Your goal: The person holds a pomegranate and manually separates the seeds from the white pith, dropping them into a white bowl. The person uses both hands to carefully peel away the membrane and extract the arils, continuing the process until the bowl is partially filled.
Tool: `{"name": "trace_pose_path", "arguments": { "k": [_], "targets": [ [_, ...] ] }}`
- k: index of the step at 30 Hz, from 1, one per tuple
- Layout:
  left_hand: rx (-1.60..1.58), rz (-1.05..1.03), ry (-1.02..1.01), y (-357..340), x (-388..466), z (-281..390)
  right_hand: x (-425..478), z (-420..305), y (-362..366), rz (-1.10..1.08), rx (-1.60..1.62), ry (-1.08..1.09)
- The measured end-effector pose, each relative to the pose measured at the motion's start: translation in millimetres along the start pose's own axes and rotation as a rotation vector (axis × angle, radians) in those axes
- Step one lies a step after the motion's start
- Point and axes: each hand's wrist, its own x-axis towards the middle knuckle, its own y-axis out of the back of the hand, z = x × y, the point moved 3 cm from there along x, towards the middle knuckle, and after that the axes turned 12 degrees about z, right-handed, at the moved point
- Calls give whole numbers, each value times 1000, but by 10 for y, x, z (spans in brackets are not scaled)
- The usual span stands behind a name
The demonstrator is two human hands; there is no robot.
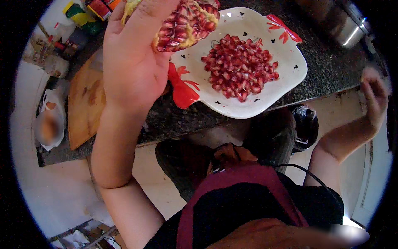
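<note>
Raised at the upper left, my left hand (136, 59) grips a broken piece of pomegranate (189, 26). Rows of red arils and yellowish pith show on its exposed side. Right of this hand, a white ceramic dish (289, 77) with red bow-shaped handles and small black marks stands on the counter. A heap of loose pomegranate arils (241, 68) lies in the dish. My right hand (374, 96) is at the far right, beside the counter edge and apart from the dish. Its fingers are curled and blurred, and I see nothing in them.
The dark granite counter (335, 68) has its front edge close to my body. A wooden cutting board (87, 102) lies left, partly behind my left arm. Beyond it are a white plastic bag (51, 121) and several bottles and jars (56, 65). A metal pot (345, 28) stands upper right.
</note>
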Motion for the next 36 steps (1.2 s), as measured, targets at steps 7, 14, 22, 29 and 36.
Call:
{"name": "trace_pose_path", "arguments": {
  "k": [7,14,22,29,36],
  "targets": [
    [7,-9,52,-106,-6,16,-1909,1642,-14,-172,95,-888],
    [364,153,-20,-119,-21,-18,-2841,2532,-636,-234,83,-1175],
    [206,189,103,75,78,47,-2889,2384,-659,-466,-343,-815],
    [-52,-59,10,-104,-423,3,-2267,1740,-383,99,-781,-60],
    [48,-108,-17,-211,-110,22,-102,-1023,-795,178,308,262]
  ]
}}
